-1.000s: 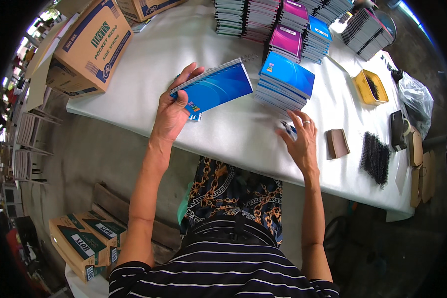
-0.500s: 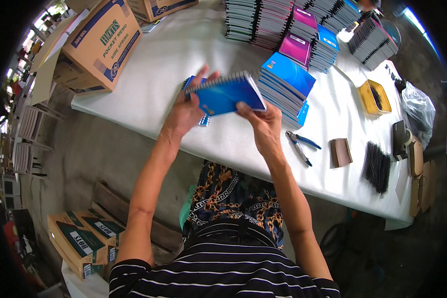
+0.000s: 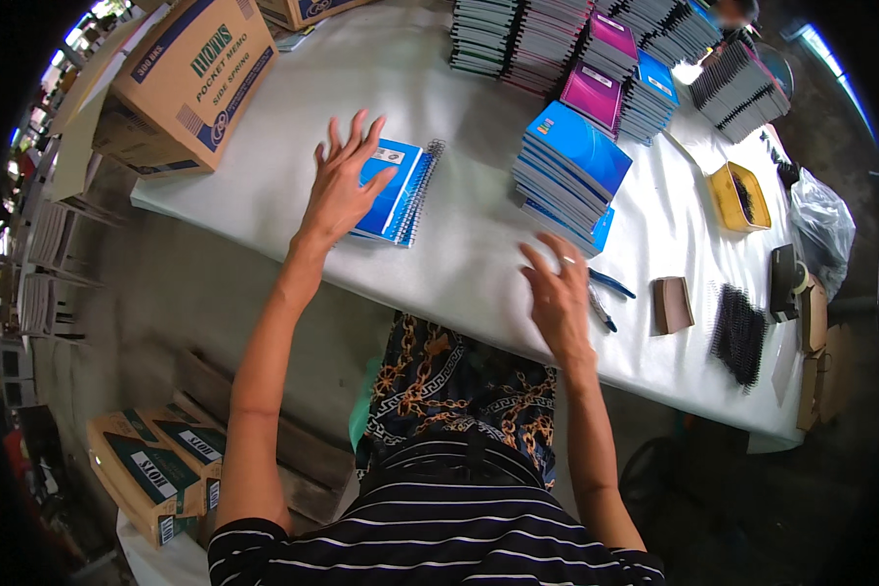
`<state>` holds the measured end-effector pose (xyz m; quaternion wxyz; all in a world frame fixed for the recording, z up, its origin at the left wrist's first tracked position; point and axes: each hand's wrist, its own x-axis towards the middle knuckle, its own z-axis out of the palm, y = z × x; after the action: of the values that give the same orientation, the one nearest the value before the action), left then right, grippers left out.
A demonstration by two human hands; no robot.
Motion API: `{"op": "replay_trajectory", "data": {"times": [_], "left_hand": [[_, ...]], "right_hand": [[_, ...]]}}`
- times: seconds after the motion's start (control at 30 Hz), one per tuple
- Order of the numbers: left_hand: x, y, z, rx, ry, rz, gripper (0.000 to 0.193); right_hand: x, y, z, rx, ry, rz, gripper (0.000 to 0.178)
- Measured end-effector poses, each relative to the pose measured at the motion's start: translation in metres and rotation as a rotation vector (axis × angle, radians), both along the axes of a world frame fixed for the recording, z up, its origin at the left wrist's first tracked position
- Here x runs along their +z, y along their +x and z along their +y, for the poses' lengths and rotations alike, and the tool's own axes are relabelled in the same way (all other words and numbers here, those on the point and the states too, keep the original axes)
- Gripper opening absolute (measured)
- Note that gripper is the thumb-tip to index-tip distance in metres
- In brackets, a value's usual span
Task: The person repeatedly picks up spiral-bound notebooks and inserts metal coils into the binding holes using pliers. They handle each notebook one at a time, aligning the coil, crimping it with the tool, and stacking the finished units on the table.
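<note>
Blue spiral notebooks (image 3: pixel 397 212) lie in a small pile on the white table, their wire binding along the right side. My left hand (image 3: pixel 344 186) is over the pile's left part with its fingers spread; whether it touches the covers I cannot tell. My right hand (image 3: pixel 560 298) is apart from the pile, near the table's front edge, its fingers loosely spread and holding nothing. Blue-handled pliers (image 3: pixel 610 283) lie just beside it, partly hidden by the hand. Beyond it stands a taller stack of blue notebooks (image 3: pixel 576 146).
A large cardboard box (image 3: pixel 190 83) stands at the table's left end. Tall notebook stacks (image 3: pixel 532 44) fill the back. On the right are a yellow tub (image 3: pixel 739 195), a small brown box (image 3: pixel 672 305), black binding coils (image 3: pixel 740 335) and a clear plastic bag (image 3: pixel 822 220).
The blue notebook that both hands held has been put down on the small pile and let go. My right hand has drawn back toward the pliers; both hands have opened.
</note>
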<state>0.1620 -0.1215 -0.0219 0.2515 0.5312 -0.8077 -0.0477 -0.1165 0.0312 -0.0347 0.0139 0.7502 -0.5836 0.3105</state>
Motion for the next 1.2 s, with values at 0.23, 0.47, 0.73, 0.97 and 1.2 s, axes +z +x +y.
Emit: {"op": "replay_trajectory", "data": {"times": [0.23,0.47,0.73,0.97,1.2], "left_hand": [[0.035,-0.137,-0.047,-0.277,0.777,0.905,0.084],[0.010,-0.192,-0.046,-0.225,0.961,0.896,0.081],[0.023,-0.196,-0.030,-0.138,0.915,0.897,0.115],[0.024,-0.169,-0.015,-0.309,0.561,1.000,0.116],[-0.009,-0.117,0.090,-0.641,0.722,1.149,0.110]], "right_hand": [[-0.010,-0.099,0.044,-0.148,0.161,-0.146,0.021],[0.012,-0.119,0.002,-0.349,-0.012,-0.677,0.019],[0.053,-0.138,-0.094,-0.200,0.400,-0.975,0.050],[0.073,-0.140,-0.061,-0.236,0.249,-0.960,0.024],[-0.007,-0.044,0.032,-0.095,0.175,-0.844,0.014]]}}
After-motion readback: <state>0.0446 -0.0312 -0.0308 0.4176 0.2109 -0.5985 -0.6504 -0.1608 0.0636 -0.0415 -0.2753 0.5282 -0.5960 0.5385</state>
